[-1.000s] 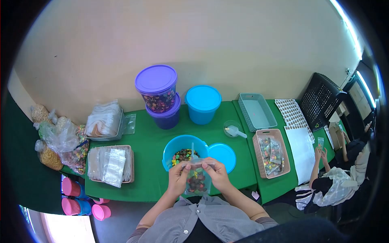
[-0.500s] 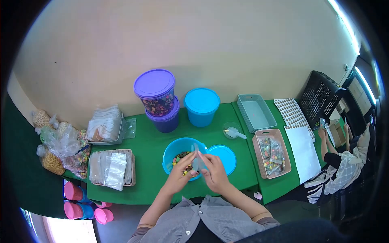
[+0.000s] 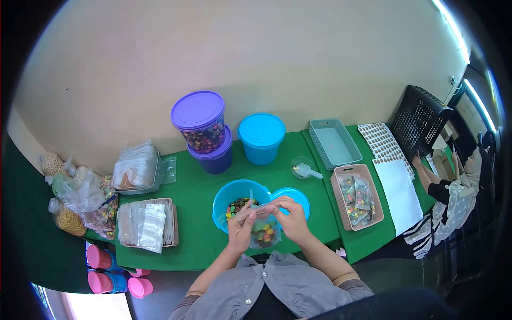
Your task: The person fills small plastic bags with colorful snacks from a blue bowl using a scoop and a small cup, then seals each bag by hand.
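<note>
Both hands are up close together, pinching the top of one small clear bag. The left hand (image 3: 241, 230) has one side of it and the right hand (image 3: 293, 218) has the other. The clear bag (image 3: 265, 235) hangs down between them, with round sweets of many colors in it. So the sweets are in, but I cannot tell if the top is shut.

Just past the hands is a blue bucket (image 3: 218, 205) with lots more sweets (image 3: 234, 207) in it, so plenty look left to bag. Its blue lid (image 3: 300, 200) lies just beside it, behind the right hand.

Off to the right of the hands, a pink basket (image 3: 340, 214) has a pile of full bags (image 3: 363, 195), and those look done. Off to the left, a stack of flat bags (image 3: 153, 221) sits in a basket (image 3: 175, 224), and those look not filled.

Farther out in front are a white scoop (image 3: 305, 170), a blue tub (image 3: 261, 140) with its lid on, and two purple tubs, one on top of the other (image 3: 198, 110). Far to the right, another person (image 3: 457, 200) reaches near a big black crate (image 3: 418, 118).
</note>
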A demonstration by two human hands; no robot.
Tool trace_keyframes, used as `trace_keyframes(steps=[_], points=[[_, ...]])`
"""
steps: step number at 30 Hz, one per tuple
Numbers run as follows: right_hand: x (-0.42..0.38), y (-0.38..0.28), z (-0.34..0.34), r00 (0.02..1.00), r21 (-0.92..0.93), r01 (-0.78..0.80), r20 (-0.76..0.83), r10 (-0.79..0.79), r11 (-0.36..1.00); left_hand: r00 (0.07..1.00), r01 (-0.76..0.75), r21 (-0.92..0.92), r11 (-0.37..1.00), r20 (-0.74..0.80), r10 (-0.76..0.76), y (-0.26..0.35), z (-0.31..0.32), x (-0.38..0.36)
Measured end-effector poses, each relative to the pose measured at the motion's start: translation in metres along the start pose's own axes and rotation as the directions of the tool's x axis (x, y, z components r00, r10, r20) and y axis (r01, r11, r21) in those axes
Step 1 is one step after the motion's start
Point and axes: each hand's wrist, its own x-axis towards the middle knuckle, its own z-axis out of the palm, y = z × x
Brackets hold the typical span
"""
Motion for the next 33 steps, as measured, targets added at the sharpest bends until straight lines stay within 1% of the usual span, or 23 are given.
trace_keyframes(steps=[2, 6, 8, 9, 11, 14, 15, 17, 18, 19, 21, 22, 23, 24, 25, 26, 27, 28, 29, 30, 31, 32, 33], points=[[0.003, 0.000, -0.003, 1.000, -0.057, -0.010, -0.018, 0.009, 0.998, 0.992, -0.097, 0.191, 0.977, 0.094, 0.081, 0.006, -0.007, 0.006], [0.009, -0.001, -0.007, 0.998, -0.119, 0.062, -0.014, -0.064, 0.991, 0.995, -0.055, 0.112, 0.992, 0.086, 0.046, 0.009, -0.008, 0.014], [0.010, -0.002, -0.009, 0.999, -0.041, -0.040, 0.015, 0.041, 0.998, 0.992, 0.021, 0.000, 1.000, 0.123, -0.020, 0.010, -0.009, 0.018], [0.011, 0.000, -0.009, 0.999, -0.040, -0.043, 0.019, 0.044, 0.998, 0.993, 0.024, 0.001, 1.000, 0.119, -0.024, 0.009, -0.010, 0.018], [0.011, 0.007, -0.011, 0.986, 0.001, -0.166, 0.011, 0.166, 0.986, 0.956, 0.279, -0.257, 0.925, 0.162, -0.244, 0.004, -0.011, 0.017], [0.012, 0.022, -0.012, 0.964, 0.070, -0.259, -0.036, 0.262, 0.963, 0.956, 0.279, -0.186, 0.942, 0.148, -0.254, -0.023, -0.010, 0.014], [0.012, 0.021, -0.013, 0.964, 0.072, -0.261, -0.040, 0.265, 0.963, 0.955, 0.282, -0.185, 0.941, 0.152, -0.256, -0.025, -0.006, 0.012], [0.013, 0.019, -0.016, 0.952, 0.209, -0.281, -0.059, 0.299, 0.937, 0.901, 0.375, -0.121, 0.919, 0.281, -0.330, -0.030, 0.003, 0.008], [0.013, 0.023, -0.017, 0.952, 0.209, -0.284, -0.059, 0.302, 0.936, 0.843, 0.495, -0.151, 0.856, 0.321, -0.431, -0.038, 0.001, 0.010], [0.013, 0.030, -0.018, 0.954, 0.238, -0.276, -0.052, 0.296, 0.931, 0.842, 0.497, -0.151, 0.854, 0.321, -0.433, -0.045, 0.001, 0.009], [0.012, 0.037, -0.016, 0.956, 0.266, -0.268, -0.049, 0.290, 0.926, 0.862, 0.487, -0.221, 0.845, 0.277, -0.424, -0.054, 0.002, 0.008], [0.011, 0.037, -0.013, 0.970, 0.266, -0.213, -0.055, 0.235, 0.940, 0.861, 0.488, -0.221, 0.844, 0.281, -0.424, -0.057, 0.002, 0.008], [0.009, 0.038, -0.011, 0.982, 0.265, -0.157, -0.065, 0.180, 0.952, 0.896, 0.443, -0.237, 0.864, 0.132, -0.423, -0.060, 0.000, 0.010], [0.004, 0.041, -0.010, 0.981, 0.264, -0.156, -0.073, 0.181, 0.952, 0.910, 0.397, -0.245, 0.885, -0.018, -0.413, -0.060, -0.001, 0.012], [-0.003, 0.045, -0.010, 0.979, 0.155, -0.201, 0.011, 0.201, 0.967, 0.910, 0.401, -0.244, 0.883, -0.007, -0.415, -0.059, 0.000, 0.014], [-0.011, 0.051, -0.010, 0.969, 0.042, -0.235, 0.089, 0.231, 0.971, 0.899, 0.392, -0.352, 0.850, -0.051, -0.435, -0.059, 0.001, 0.016], [-0.017, 0.062, -0.011, 0.969, 0.042, -0.239, 0.073, 0.236, 0.970, 0.883, 0.375, -0.456, 0.807, -0.089, -0.461, -0.058, 0.002, 0.018], [-0.021, 0.076, -0.014, 0.951, 0.127, -0.300, 0.118, 0.286, 0.946, 0.892, 0.403, -0.422, 0.812, -0.018, -0.452, -0.064, 0.000, 0.017], [-0.024, 0.090, -0.021, 0.930, 0.207, -0.357, 0.166, 0.327, 0.911, 0.892, 0.409, -0.424, 0.808, -0.001, -0.452, -0.070, 0.000, 0.014], [-0.025, 0.095, -0.030, 0.932, 0.205, -0.357, 0.150, 0.331, 0.912, 0.864, 0.452, -0.442, 0.775, 0.000, -0.504, -0.065, 0.004, 0.014], [-0.025, 0.098, -0.043, 0.943, 0.230, -0.328, 0.022, 0.332, 0.916, 0.831, 0.494, -0.459, 0.738, 0.002, -0.556, -0.062, 0.007, 0.015], [-0.024, 0.101, -0.059, 0.939, 0.250, -0.295, -0.105, 0.329, 0.922, 0.831, 0.500, -0.462, 0.732, 0.018, -0.556, -0.059, 0.007, 0.016], [-0.023, 0.107, -0.079, 0.911, 0.163, -0.237, -0.306, 0.278, 0.958, 0.866, 0.453, -0.391, 0.801, -0.017, -0.499, -0.058, 0.004, 0.016]])
